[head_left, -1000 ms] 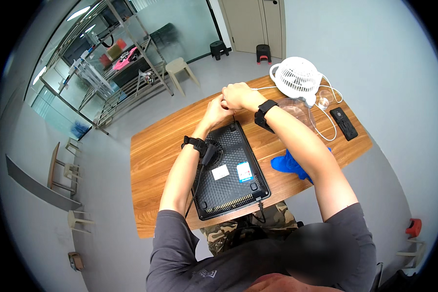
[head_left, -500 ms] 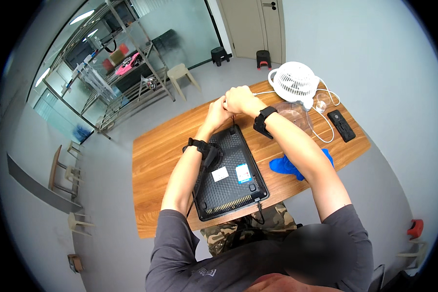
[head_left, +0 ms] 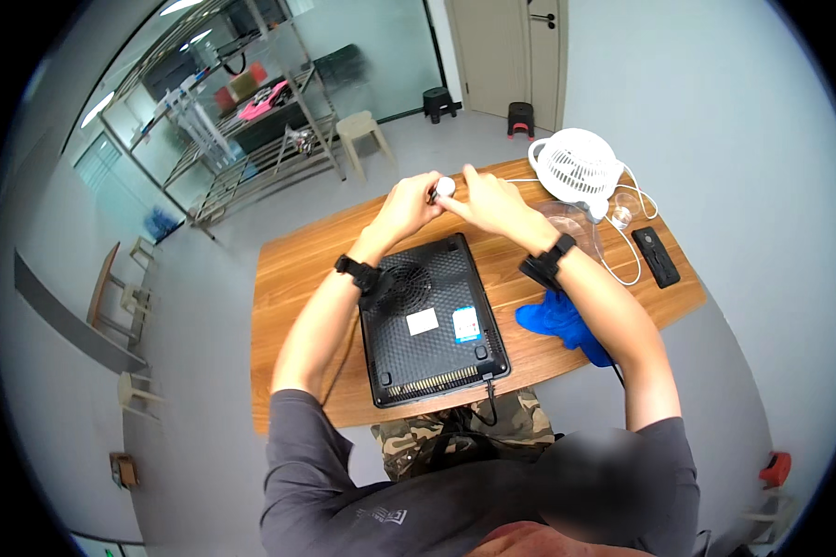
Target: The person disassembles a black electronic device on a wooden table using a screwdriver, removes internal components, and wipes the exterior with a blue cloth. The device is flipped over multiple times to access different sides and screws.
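Note:
Beyond the far edge of the induction cooker, my left hand (head_left: 410,206) is closed around a small thing with a white round end (head_left: 445,187) and a dark part. Its kind I cannot make out. My right hand (head_left: 493,205) is beside it, thumb at the white end and fingers apart. Below both hands the black induction cooker (head_left: 441,376) lies underside up on the wooden table (head_left: 297,278), showing its round fan vent, two labels and corner feet. A black cord (head_left: 492,404) comes off its near edge.
At the table's far right stands a white fan (head_left: 576,167) with its cable, next to a clear plastic container (head_left: 567,218). A black oblong device (head_left: 656,257) lies near the right edge. A crumpled blue cloth (head_left: 562,323) is under my right forearm. Stools and a metal rack (head_left: 251,139) stand beyond.
My hands, pressed together before, have come apart a little, showing the white round end. The right hand has loosened and its fingers have spread. My left wrist has shifted left, uncovering the fan vent.

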The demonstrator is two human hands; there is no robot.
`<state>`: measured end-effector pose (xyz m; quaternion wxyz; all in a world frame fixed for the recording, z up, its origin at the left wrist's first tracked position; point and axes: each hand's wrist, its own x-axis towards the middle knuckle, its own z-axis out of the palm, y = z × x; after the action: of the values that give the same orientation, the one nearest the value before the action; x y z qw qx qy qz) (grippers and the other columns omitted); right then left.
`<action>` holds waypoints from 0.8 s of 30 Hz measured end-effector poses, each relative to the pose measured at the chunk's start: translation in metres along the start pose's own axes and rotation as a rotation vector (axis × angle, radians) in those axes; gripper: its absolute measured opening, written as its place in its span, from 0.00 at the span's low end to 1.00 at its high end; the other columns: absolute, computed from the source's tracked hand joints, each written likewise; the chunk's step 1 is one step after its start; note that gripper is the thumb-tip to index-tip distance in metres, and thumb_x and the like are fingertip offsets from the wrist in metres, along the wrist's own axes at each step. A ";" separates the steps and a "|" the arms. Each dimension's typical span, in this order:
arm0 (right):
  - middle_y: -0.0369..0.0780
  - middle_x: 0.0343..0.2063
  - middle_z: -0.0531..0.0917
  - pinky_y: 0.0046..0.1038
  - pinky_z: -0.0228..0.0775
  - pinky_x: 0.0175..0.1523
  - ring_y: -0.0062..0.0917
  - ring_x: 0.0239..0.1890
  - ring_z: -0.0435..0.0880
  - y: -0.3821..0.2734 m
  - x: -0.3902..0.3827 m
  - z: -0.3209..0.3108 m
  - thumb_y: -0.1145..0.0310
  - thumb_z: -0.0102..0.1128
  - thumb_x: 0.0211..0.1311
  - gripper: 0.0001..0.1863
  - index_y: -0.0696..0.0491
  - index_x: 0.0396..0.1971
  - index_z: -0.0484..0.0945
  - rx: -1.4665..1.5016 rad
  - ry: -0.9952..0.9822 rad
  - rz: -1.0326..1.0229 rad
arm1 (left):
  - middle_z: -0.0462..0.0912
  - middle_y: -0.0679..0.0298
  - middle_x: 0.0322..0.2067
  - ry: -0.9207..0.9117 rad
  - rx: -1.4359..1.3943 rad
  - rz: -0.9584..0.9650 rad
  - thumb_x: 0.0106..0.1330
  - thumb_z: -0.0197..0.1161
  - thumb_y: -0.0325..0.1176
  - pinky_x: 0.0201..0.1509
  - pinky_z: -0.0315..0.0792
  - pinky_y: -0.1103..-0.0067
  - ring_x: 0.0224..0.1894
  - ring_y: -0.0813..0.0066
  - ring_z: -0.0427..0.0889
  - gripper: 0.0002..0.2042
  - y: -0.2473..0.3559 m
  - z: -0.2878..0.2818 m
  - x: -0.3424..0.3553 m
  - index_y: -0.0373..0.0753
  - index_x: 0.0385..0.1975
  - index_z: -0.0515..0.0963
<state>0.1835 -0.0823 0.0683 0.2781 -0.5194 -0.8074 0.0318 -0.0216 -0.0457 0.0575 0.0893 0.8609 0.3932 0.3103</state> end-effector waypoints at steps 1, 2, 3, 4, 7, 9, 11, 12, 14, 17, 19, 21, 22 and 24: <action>0.58 0.35 0.86 0.50 0.81 0.46 0.55 0.40 0.87 0.010 -0.013 0.005 0.45 0.62 0.66 0.33 0.66 0.49 0.75 -0.016 -0.067 -0.012 | 0.85 0.49 0.36 -0.041 0.032 0.047 0.59 0.72 0.28 0.44 0.78 0.64 0.41 0.48 0.86 0.14 0.008 -0.009 -0.012 0.35 0.43 0.78; 0.58 0.36 0.86 0.50 0.81 0.47 0.56 0.41 0.87 0.017 -0.025 0.012 0.44 0.62 0.66 0.35 0.67 0.51 0.74 -0.032 -0.134 -0.025 | 0.85 0.49 0.37 -0.082 0.065 0.091 0.58 0.72 0.28 0.44 0.78 0.64 0.41 0.49 0.86 0.15 0.010 -0.015 -0.025 0.35 0.44 0.79; 0.57 0.37 0.87 0.49 0.81 0.48 0.55 0.43 0.87 0.005 -0.038 0.008 0.44 0.61 0.67 0.38 0.68 0.55 0.73 -0.050 -0.255 -0.013 | 0.84 0.53 0.39 -0.102 0.161 0.124 0.59 0.71 0.27 0.45 0.79 0.63 0.43 0.48 0.85 0.15 0.000 -0.022 -0.046 0.38 0.45 0.78; 0.58 0.45 0.85 0.48 0.79 0.55 0.54 0.50 0.85 0.006 -0.047 0.012 0.44 0.60 0.68 0.38 0.68 0.57 0.72 -0.074 -0.363 -0.009 | 0.84 0.53 0.40 -0.121 0.198 0.131 0.59 0.71 0.27 0.45 0.79 0.63 0.44 0.49 0.84 0.15 -0.003 -0.031 -0.061 0.38 0.46 0.78; 0.58 0.59 0.76 0.48 0.72 0.65 0.52 0.62 0.77 0.001 -0.076 0.029 0.42 0.60 0.68 0.42 0.66 0.64 0.67 0.095 -0.512 0.034 | 0.82 0.56 0.45 -0.160 0.284 0.116 0.59 0.68 0.24 0.49 0.81 0.63 0.48 0.51 0.83 0.17 -0.006 -0.055 -0.113 0.40 0.49 0.77; 0.57 0.65 0.71 0.46 0.69 0.69 0.51 0.66 0.74 0.000 -0.094 0.045 0.40 0.61 0.67 0.46 0.63 0.70 0.62 0.240 -0.552 0.063 | 0.82 0.57 0.47 -0.137 0.330 0.102 0.59 0.67 0.22 0.50 0.81 0.63 0.50 0.51 0.83 0.17 -0.014 -0.067 -0.149 0.40 0.50 0.77; 0.58 0.71 0.63 0.46 0.63 0.73 0.53 0.72 0.66 -0.001 -0.109 0.061 0.39 0.60 0.67 0.49 0.61 0.73 0.58 0.232 -0.555 -0.004 | 0.82 0.57 0.50 -0.112 0.356 0.073 0.59 0.66 0.21 0.52 0.82 0.65 0.52 0.53 0.83 0.19 -0.026 -0.072 -0.184 0.40 0.51 0.78; 0.59 0.73 0.58 0.46 0.60 0.75 0.54 0.74 0.62 0.000 -0.117 0.070 0.39 0.60 0.67 0.50 0.61 0.74 0.55 0.212 -0.524 -0.050 | 0.82 0.57 0.50 -0.114 0.372 0.070 0.59 0.65 0.21 0.53 0.82 0.65 0.53 0.53 0.83 0.18 -0.036 -0.072 -0.202 0.40 0.51 0.78; 0.64 0.76 0.47 0.48 0.50 0.79 0.61 0.76 0.53 -0.011 -0.124 0.074 0.37 0.60 0.68 0.53 0.59 0.77 0.49 0.188 -0.611 -0.037 | 0.81 0.56 0.52 -0.115 0.410 0.055 0.60 0.64 0.21 0.54 0.81 0.66 0.54 0.53 0.83 0.18 -0.055 -0.073 -0.238 0.39 0.50 0.78; 0.62 0.77 0.42 0.51 0.47 0.79 0.61 0.78 0.47 0.000 -0.130 0.097 0.35 0.57 0.68 0.53 0.56 0.79 0.47 0.164 -0.623 -0.045 | 0.80 0.58 0.51 -0.154 0.486 0.080 0.62 0.60 0.21 0.55 0.80 0.67 0.55 0.55 0.81 0.16 -0.071 -0.072 -0.264 0.40 0.50 0.77; 0.60 0.78 0.38 0.54 0.45 0.79 0.62 0.78 0.43 0.009 -0.134 0.109 0.33 0.55 0.68 0.54 0.54 0.79 0.45 0.146 -0.640 -0.065 | 0.79 0.58 0.51 -0.118 0.535 0.119 0.63 0.58 0.22 0.57 0.79 0.68 0.56 0.55 0.80 0.15 -0.084 -0.064 -0.276 0.40 0.50 0.77; 0.59 0.78 0.37 0.55 0.44 0.79 0.64 0.78 0.42 0.011 -0.141 0.117 0.32 0.53 0.68 0.54 0.52 0.80 0.44 0.150 -0.621 -0.069 | 0.79 0.57 0.52 -0.165 0.495 0.058 0.64 0.57 0.22 0.58 0.79 0.68 0.58 0.55 0.79 0.15 -0.091 -0.060 -0.287 0.40 0.50 0.76; 0.59 0.79 0.36 0.56 0.44 0.79 0.65 0.78 0.41 0.011 -0.143 0.118 0.31 0.52 0.68 0.54 0.52 0.80 0.44 0.152 -0.611 -0.069 | 0.78 0.57 0.53 -0.188 0.473 0.030 0.64 0.57 0.23 0.59 0.79 0.68 0.59 0.55 0.79 0.15 -0.093 -0.058 -0.290 0.40 0.50 0.76; 0.57 0.79 0.34 0.56 0.43 0.79 0.67 0.78 0.40 0.009 -0.142 0.116 0.30 0.51 0.69 0.54 0.51 0.80 0.42 0.159 -0.662 -0.057 | 0.78 0.57 0.53 -0.174 0.487 0.062 0.65 0.57 0.24 0.59 0.79 0.68 0.59 0.56 0.79 0.14 -0.099 -0.053 -0.302 0.40 0.50 0.76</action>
<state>0.1782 -0.1724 -0.0922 0.0416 -0.4347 -0.8631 0.2538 -0.2659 -0.2046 -0.0802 -0.0968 0.8921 0.4207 0.1337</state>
